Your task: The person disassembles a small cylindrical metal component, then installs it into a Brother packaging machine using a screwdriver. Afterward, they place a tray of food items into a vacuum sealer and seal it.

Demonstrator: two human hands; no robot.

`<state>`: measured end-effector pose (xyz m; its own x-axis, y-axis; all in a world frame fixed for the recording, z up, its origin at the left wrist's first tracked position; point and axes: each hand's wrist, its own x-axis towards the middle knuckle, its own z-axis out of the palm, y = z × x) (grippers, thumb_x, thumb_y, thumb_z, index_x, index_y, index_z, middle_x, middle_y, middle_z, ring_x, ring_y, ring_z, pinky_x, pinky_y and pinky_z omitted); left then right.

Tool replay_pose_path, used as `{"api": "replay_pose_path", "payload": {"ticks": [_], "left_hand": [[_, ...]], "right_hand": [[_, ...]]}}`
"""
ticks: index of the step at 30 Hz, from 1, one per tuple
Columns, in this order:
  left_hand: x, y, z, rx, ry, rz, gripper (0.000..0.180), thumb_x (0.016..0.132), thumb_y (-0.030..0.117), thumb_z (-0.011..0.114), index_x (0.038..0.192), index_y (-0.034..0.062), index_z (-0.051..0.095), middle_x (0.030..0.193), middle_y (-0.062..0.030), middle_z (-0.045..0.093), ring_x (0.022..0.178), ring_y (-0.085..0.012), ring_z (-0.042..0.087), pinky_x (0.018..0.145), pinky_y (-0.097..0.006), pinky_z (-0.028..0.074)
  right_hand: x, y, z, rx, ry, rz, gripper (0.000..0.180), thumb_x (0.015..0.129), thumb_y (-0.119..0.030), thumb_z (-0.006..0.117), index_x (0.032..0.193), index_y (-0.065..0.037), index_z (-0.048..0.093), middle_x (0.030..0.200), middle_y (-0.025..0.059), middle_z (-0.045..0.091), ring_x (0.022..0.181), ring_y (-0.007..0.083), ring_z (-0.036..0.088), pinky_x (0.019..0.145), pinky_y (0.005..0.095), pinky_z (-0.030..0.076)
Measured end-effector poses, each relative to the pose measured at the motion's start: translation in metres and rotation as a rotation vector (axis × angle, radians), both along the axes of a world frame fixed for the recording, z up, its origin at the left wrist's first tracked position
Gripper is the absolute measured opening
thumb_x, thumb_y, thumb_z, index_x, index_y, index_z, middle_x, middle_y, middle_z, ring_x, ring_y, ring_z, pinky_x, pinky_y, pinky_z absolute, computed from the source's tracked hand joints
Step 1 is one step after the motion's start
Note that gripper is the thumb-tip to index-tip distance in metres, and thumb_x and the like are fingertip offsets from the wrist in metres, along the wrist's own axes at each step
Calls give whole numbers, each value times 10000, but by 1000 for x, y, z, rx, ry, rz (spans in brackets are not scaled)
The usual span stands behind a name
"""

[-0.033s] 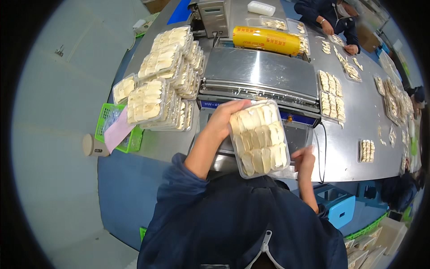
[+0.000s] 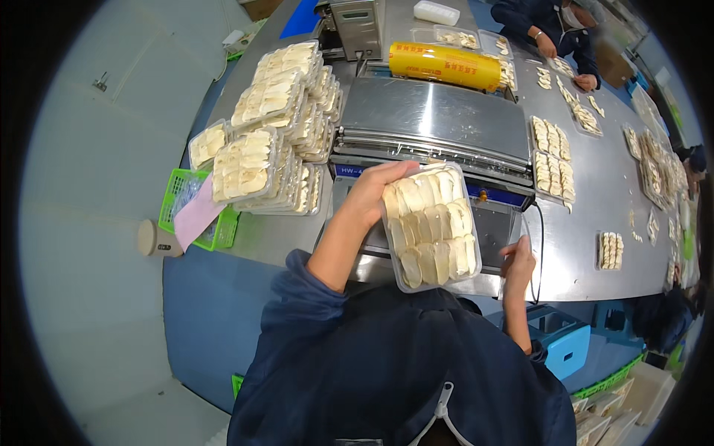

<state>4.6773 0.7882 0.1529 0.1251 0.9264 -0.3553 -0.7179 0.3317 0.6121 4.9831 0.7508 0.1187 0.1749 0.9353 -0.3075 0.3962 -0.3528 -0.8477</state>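
My left hand (image 2: 378, 197) grips the upper left edge of a clear plastic tray (image 2: 477, 273) and holds it tilted in front of me. Pale cream slices (image 2: 431, 227), like sliced mushroom, fill it in three overlapping rows. To the right of the tray, apart from it, is my right hand (image 2: 518, 262), by the front right corner of a steel film-wrapping machine (image 2: 435, 111). Its thumb stands off from the raised fingers, and I see nothing held in it. A yellow roll of cling film (image 2: 445, 67) lies across the back of the machine.
Filled trays are piled in a tall stack (image 2: 271, 134) at left, beside a green basket (image 2: 178, 201) with a pink cloth (image 2: 199, 215). More trays (image 2: 552, 160) lie on the steel table (image 2: 580, 230) at right. A co-worker (image 2: 547, 30) handles slices at the far right. A black cable (image 2: 541, 253) hangs nearby.
My right hand has moved a little to the right, away from the tray, and its fingers now point more upward. The tray in my left hand is nearly still.
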Motion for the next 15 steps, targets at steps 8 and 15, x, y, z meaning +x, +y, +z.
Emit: {"api": "replay_pose_path", "payload": {"ticks": [8, 15], "left_hand": [[21, -3, -17, -67, 118, -250, 374, 918, 242, 511, 1135, -61, 534, 1101, -148, 595, 989, -203, 597, 862, -331, 482], [28, -1, -26, -82, 27, 0, 285, 889, 195, 557, 1018, -56, 594, 982, -133, 627, 881, -198, 627, 770, -306, 508]], "right_hand": [[43, 53, -114, 159, -636, -51, 483, 903, -429, 437, 916, 41, 549, 844, 307, 598, 828, 457, 572, 756, 487, 444], [88, 32, -118, 649, -705, -148, 227, 914, -184, 442, 817, -4, 539, 638, 193, 576, 539, 351, 565, 513, 413, 441]]}}
